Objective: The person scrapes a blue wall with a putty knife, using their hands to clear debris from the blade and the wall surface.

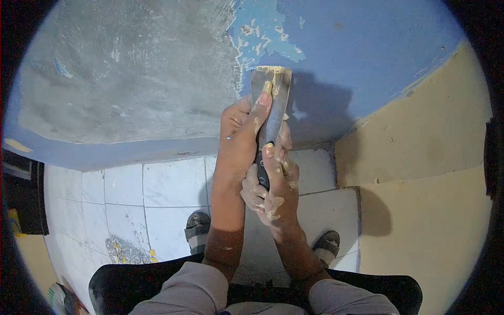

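Observation:
A putty knife [274, 107] with a wide metal blade and a black handle is held upright in front of the blue wall. Cream-coloured paste lines its top edge and streaks the blade. My right hand [281, 186], smeared with paste, is closed around the handle. Against the blade's face presses the thumb of my left hand [244, 123], which has paste on its tip. The left hand's other fingers are curled, partly hidden behind its palm and the blade.
A bare grey patch [136, 73] and peeling light-blue paint [262, 29] mark the blue wall [378, 47]. A beige wall [425, 142] stands at right. White floor tiles [170, 184] carry a paste-spattered spot [127, 249]. Sandalled feet [198, 226] and a black seat [123, 283] are below.

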{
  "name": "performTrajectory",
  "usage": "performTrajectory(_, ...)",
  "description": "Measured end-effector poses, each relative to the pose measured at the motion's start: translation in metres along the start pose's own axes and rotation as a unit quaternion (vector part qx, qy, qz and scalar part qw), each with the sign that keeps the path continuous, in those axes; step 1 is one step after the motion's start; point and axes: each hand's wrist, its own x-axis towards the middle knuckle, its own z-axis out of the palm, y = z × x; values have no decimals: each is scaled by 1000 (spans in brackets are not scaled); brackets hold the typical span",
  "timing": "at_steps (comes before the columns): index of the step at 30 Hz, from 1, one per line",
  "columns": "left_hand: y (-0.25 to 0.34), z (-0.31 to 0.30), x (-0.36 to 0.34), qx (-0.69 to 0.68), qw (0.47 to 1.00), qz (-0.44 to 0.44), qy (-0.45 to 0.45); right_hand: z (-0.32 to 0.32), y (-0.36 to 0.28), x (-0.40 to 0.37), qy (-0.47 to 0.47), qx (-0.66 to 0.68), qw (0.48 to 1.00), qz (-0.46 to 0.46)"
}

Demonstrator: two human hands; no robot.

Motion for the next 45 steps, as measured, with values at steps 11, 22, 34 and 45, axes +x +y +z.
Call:
performTrajectory(11, 3, 9, 2, 78, 995, 56, 25, -4, -7, 8, -61, 140, 986, 65)
performTrajectory(22, 9, 10, 1, 111, 993, 42, 13, -10, -2, 11, -141, 224, 961, 74)
performTrajectory(34, 6, 2, 0, 2, 1000, 10, -23, -1, -1, 8, -38, 67, 997, 4)
performTrajectory(45, 3, -5, 2, 49, 999, 15, -5, 2, 8, 4, -59, 140, 988, 37)
